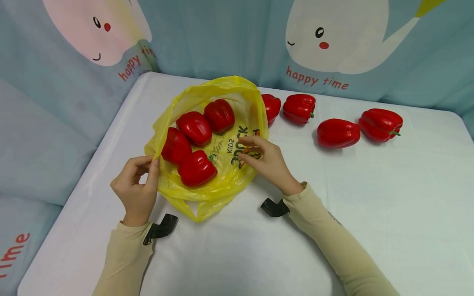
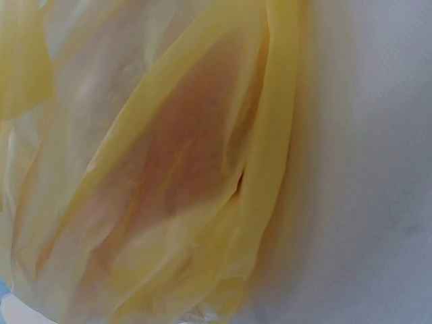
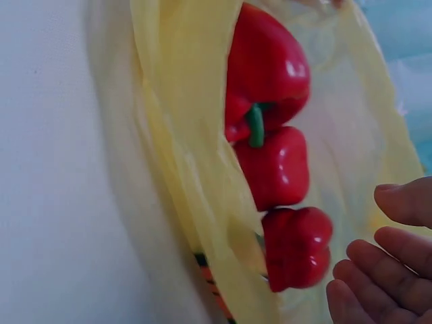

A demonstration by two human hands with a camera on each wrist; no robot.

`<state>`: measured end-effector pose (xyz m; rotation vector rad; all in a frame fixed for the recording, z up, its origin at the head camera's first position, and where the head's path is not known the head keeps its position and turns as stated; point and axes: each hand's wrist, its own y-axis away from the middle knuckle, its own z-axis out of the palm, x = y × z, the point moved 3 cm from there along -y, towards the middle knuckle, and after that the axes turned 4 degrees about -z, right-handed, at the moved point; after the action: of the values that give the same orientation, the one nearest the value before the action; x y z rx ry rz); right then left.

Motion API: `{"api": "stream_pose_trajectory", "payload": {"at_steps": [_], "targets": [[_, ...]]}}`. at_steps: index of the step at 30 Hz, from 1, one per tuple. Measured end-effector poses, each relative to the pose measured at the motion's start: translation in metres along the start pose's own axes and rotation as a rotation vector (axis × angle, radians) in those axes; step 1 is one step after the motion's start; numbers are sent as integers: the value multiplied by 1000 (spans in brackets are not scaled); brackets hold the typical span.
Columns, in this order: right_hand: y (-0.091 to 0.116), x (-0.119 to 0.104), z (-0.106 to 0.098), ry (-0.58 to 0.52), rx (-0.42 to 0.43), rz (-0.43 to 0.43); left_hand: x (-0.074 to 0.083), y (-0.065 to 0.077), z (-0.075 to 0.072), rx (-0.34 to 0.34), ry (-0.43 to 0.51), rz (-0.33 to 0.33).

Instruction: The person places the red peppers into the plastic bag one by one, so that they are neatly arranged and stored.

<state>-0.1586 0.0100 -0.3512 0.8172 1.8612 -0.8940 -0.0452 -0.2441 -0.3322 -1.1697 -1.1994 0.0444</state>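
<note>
A yellow plastic bag lies with its mouth spread wide on the white table. Several red bell peppers sit inside it, mostly toward its left side; the right wrist view shows red peppers in a row within the bag. My left hand pinches the bag's left rim between thumb and fingers. In the left wrist view the yellow plastic fills much of the picture and hides that hand. My right hand is over the bag's right side, fingers apart from the thumb, holding nothing.
Outside the bag, to its right, several more red bell peppers lie near the table's back edge, one partly hidden by the bag. A light blue curtain with whale pictures hangs behind and left of the white table.
</note>
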Motion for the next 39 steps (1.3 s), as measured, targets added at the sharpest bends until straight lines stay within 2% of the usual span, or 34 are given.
{"api": "stream_pose_trajectory", "payload": {"at_steps": [6, 19, 23, 27, 31, 39], "targets": [[2, -9, -17, 3, 37, -14, 1, 0, 0, -3, -14, 0], [4, -18, -69, 88, 137, 5, -1, 0, 5, 7, 6, 5], [6, -19, -85, 134, 158, 30, 0, 1, 1, 12, -8, 1], [8, -18, -102, 172, 199, 97, 1, 1, -2, 14, -6, -1], [12, -18, -121, 168, 257, 147, 1, 1, -2, 14, -11, 1], [23, -16, -157, 110, 427, 164, 0, 2, 0, 16, -9, -1]]}}
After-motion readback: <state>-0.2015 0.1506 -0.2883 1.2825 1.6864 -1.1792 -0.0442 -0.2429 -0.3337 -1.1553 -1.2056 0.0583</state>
